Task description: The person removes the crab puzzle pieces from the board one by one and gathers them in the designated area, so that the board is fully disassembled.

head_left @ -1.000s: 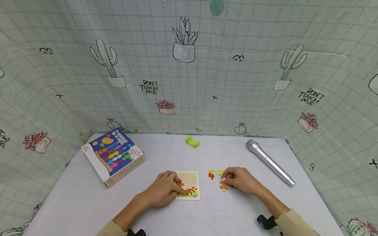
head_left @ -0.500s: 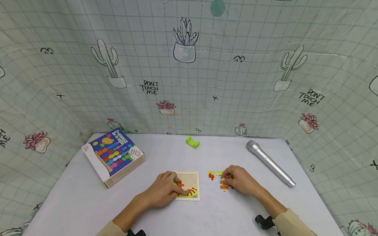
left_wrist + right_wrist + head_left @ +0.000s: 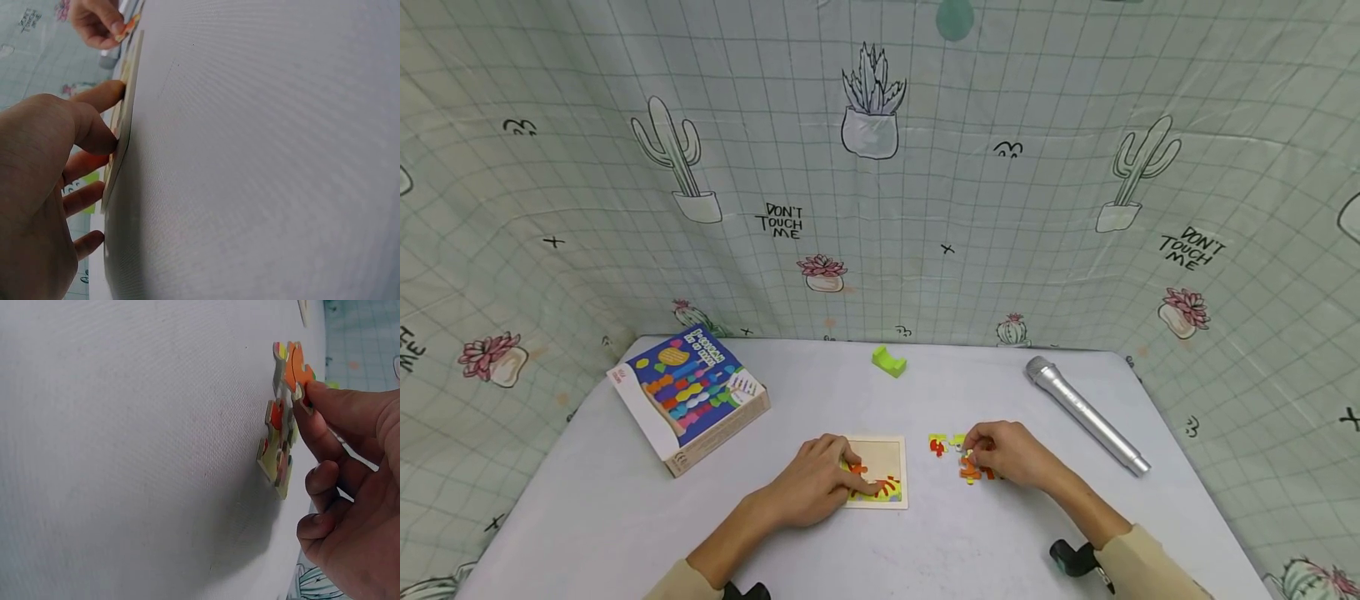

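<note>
My left hand (image 3: 811, 487) rests on a small square wooden puzzle tray (image 3: 905, 458), thumb and fingertips touching it. Red, yellow and green pieces (image 3: 889, 490) lie along the tray's near side, partly covered by that hand. To the right of the tray, my right hand (image 3: 1011, 454) pinches an orange jigsaw piece (image 3: 295, 365) between thumb and forefinger. In the right wrist view the piece is tilted, just above the table. Several loose jigsaw pieces (image 3: 274, 419) lie under and beside this hand, some hidden by it in the head view.
A blue puzzle-toy box (image 3: 696, 383) stands at the back left. A lime-green curved block (image 3: 889, 362) lies at the back middle. A silver microphone (image 3: 1086, 414) lies at the right. A patterned cloth (image 3: 880, 200) hangs behind the white table (image 3: 820, 567).
The orange piece has shifted and tilted slightly in my right fingers, and the right hand has moved only a little. My left hand stays in place on the tray.
</note>
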A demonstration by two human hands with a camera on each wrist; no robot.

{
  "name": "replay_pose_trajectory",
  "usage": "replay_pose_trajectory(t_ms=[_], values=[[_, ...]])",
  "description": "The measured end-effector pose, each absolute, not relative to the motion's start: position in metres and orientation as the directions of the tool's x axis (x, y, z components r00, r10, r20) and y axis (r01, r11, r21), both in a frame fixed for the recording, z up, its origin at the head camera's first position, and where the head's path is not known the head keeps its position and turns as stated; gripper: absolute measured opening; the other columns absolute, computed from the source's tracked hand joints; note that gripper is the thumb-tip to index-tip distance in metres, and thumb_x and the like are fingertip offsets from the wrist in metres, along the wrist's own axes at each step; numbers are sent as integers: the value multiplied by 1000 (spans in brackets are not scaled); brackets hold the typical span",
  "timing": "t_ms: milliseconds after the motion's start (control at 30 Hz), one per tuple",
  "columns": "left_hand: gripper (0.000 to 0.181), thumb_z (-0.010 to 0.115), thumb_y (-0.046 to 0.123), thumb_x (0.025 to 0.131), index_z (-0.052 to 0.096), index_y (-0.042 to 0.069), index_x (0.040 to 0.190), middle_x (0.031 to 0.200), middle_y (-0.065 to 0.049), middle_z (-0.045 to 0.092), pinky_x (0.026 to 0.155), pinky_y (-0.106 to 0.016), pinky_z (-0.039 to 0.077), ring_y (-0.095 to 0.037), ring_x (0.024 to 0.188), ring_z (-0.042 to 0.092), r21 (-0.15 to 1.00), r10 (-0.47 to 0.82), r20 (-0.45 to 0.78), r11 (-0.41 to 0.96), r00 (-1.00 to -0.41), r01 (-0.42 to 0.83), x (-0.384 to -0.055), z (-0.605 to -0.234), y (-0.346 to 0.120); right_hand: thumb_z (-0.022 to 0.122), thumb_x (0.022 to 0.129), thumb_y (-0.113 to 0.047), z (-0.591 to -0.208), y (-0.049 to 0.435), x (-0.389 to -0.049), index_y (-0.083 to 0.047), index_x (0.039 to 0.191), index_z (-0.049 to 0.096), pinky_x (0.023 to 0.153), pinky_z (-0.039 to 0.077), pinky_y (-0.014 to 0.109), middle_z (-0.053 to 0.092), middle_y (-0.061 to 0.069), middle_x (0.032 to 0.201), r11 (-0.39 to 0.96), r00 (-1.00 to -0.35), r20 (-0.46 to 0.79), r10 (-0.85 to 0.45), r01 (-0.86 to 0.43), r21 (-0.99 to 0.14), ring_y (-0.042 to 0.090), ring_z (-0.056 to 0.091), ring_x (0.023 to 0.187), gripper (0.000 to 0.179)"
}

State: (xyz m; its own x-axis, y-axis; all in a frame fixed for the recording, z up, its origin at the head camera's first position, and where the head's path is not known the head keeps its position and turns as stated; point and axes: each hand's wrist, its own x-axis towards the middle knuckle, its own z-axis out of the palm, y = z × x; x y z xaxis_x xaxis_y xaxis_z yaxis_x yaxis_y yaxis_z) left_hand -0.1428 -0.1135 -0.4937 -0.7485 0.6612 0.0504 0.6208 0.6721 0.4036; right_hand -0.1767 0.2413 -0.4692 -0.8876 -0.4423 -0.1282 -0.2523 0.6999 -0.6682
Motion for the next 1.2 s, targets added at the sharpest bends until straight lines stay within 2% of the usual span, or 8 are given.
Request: replay_pose_trajectory(t_ms=[233,400,667,900,1200], values=[[46,59,9,93,74,45,116,115,3,56,101,-54,35,-20,117,45,401,666,79,660,-742,635,-142,-492,-113,69,92,-8,-473,242,-178,-13,95,73,60,45,24,66,-6,79,695,-884,-81,-461,-303,-652,7,55,69,8],[46,58,10,95,73,47,118,117,4,55,101,-52,36,-20,118,45,393,661,62,673,-748,627,-143,-494,-113,70,92,-8,-474,243,-178,-13,95,73,64,46,24,67,-7,80,696,-888,-65,-456,-310,-648,7,57,72,7],[46,58,10,94,72,48,118,117,5,55,102,-53,35,-20,119,45,394,658,48,679,-752,620,-143,-494,-113,69,93,-8,-477,242,-178,-11,97,72,59,46,25,66,-6,80,696,-885,-79,-458,-303,-651,8,56,69,6],[46,59,10,94,73,47,117,117,4,55,103,-54,35,-19,118,44,403,656,41,680,-754,613,-142,-494,-112,69,92,-4,-479,240,-176,-12,96,72,54,45,24,63,-5,75,706,-884,-77,-461,-313,-636,6,53,58,9],[48,59,10,94,71,49,119,119,4,55,102,-53,35,-19,119,44,392,660,41,680,-750,620,-143,-495,-113,69,91,-3,-481,238,-175,-12,95,71,55,45,24,62,-6,76,716,-890,-62,-452,-321,-620,6,53,60,9]])
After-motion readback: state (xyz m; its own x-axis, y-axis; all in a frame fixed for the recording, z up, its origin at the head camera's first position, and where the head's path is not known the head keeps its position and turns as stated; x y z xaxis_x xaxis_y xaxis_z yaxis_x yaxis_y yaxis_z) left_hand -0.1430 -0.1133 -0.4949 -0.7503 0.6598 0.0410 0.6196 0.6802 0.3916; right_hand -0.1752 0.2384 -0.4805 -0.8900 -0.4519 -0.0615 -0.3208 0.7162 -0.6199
